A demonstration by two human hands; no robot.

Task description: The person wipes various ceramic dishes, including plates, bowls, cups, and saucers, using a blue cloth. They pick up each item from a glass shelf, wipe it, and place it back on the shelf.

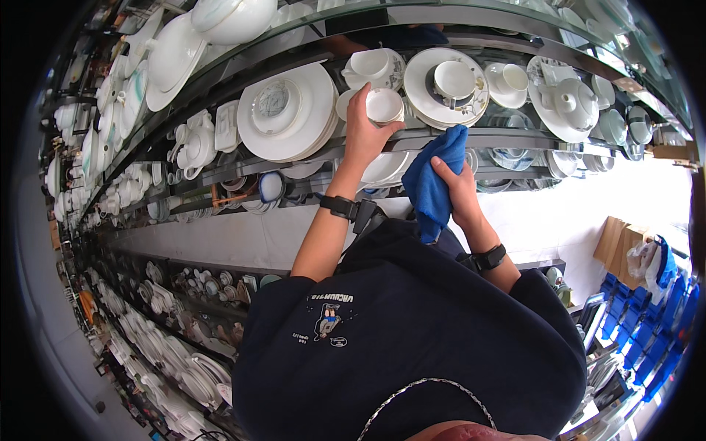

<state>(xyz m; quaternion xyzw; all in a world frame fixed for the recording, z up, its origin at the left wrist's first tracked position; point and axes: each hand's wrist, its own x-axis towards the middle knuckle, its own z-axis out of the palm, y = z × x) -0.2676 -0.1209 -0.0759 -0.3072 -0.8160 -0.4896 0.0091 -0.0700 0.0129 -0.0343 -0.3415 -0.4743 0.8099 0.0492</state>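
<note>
My left hand (362,131) is closed around a small white cup (384,106) at the edge of a glass shelf, thumb on its near side and fingers at its far left. The cup's open top faces up. To the right, my right hand (459,189) grips a blue cloth (428,187), which hangs down in front of my shirt. Just beyond the left hand is a white teacup (368,65) on a patterned saucer. Past the cloth, another white cup (454,79) stands on a stack of plates (421,82) with a floral rim.
A stack of large white plates (252,140) with a bowl (276,103) on top lies left of my hand. On the right are a white teapot (576,104) and a cup on a saucer (507,97). Crowded crockery shelves run behind me. Blue crates (632,316) stand at the far right.
</note>
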